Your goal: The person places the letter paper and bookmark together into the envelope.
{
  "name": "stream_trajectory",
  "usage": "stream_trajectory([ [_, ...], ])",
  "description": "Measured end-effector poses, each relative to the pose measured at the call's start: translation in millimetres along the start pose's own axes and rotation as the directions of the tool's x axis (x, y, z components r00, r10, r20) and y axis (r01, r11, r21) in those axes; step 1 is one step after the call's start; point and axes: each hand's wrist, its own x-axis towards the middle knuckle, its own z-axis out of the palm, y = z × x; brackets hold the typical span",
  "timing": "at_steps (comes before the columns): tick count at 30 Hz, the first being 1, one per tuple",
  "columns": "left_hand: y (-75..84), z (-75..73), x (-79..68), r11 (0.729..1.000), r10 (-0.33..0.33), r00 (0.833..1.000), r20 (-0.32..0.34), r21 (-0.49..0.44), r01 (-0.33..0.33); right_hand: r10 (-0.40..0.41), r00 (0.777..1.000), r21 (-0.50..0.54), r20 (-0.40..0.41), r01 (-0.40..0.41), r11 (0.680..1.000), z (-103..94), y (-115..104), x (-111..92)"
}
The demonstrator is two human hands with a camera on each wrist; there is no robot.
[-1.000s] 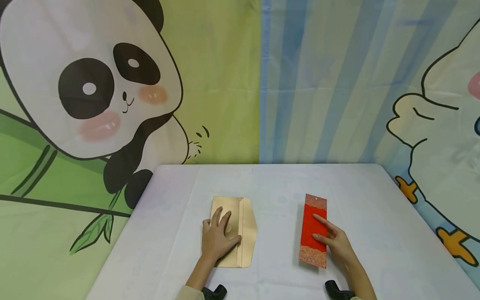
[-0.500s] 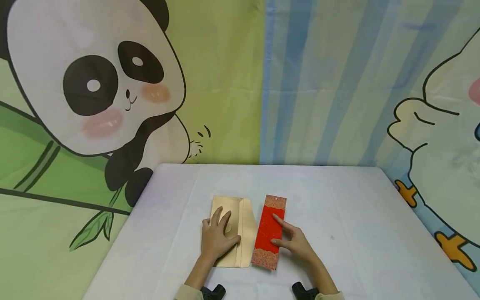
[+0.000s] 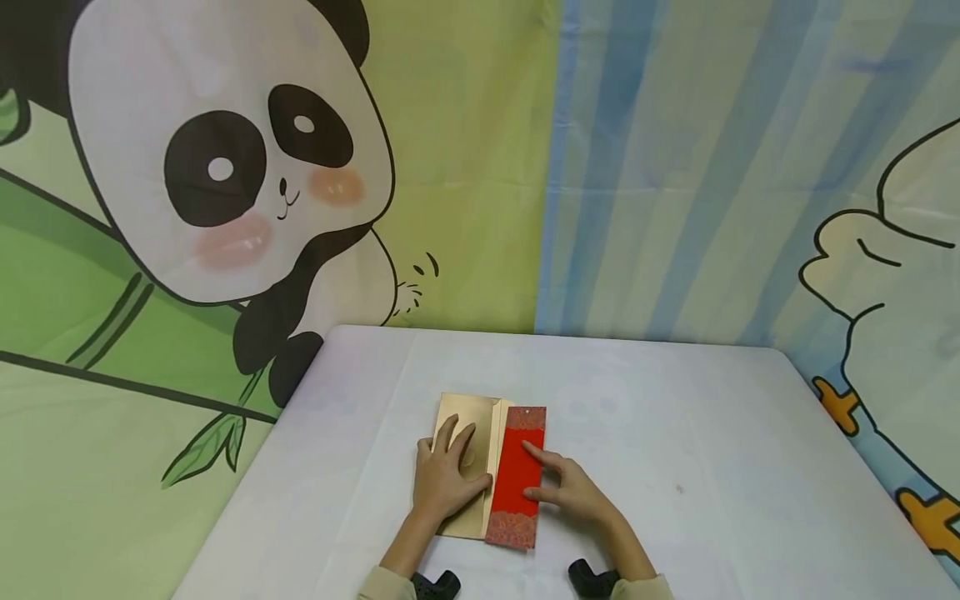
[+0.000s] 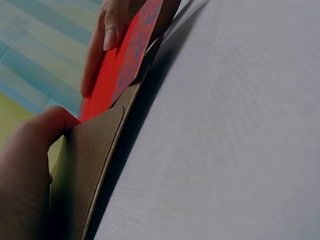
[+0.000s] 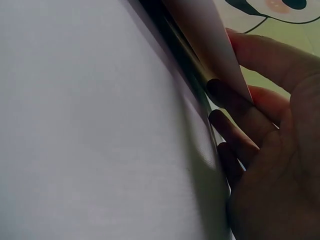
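A gold paper envelope (image 3: 463, 407) lies flat on the white table, its flap side toward the right. My left hand (image 3: 446, 479) rests on it with the fingers spread; in the left wrist view the thumb (image 4: 52, 122) touches the envelope (image 4: 95, 150) near its flap side. Over the flap lies a long red card (image 3: 519, 467) with patterned ends, partly covering it. My right hand (image 3: 573, 492) pinches the card's right edge, thumb and forefinger on top. In the right wrist view the card's pale underside (image 5: 207, 35) shows, with other fingers beneath it.
The white table (image 3: 675, 433) extends to both sides and behind the hands. Behind it hangs a curtain (image 3: 465, 167) printed with a panda and stripes. A black wrist device (image 3: 592, 579) sits at each wrist.
My right hand has carried the red card leftward from the table's right side until it overlaps the envelope's flap. The left hand has stayed on the envelope. The head view has shifted slightly.
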Motion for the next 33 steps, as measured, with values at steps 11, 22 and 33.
stream_trajectory([
  [11,-0.2,-0.3,-0.5,1.000,0.018,1.000,-0.010,-0.008,-0.018,-0.038,0.997,0.021,0.061,0.037,0.999,-7.7,-20.2,5.4],
  [22,1.0,-2.8,-1.0,1.000,0.024,1.000,0.007,-0.010,-0.024,-0.031,0.998,-0.022,0.060,0.033,0.999,-4.0,9.7,12.9],
  [33,1.2,-2.0,-1.8,1.000,0.015,1.000,0.010,0.014,-0.015,-0.035,0.999,-0.162,0.017,0.038,0.986,8.8,6.4,14.5],
])
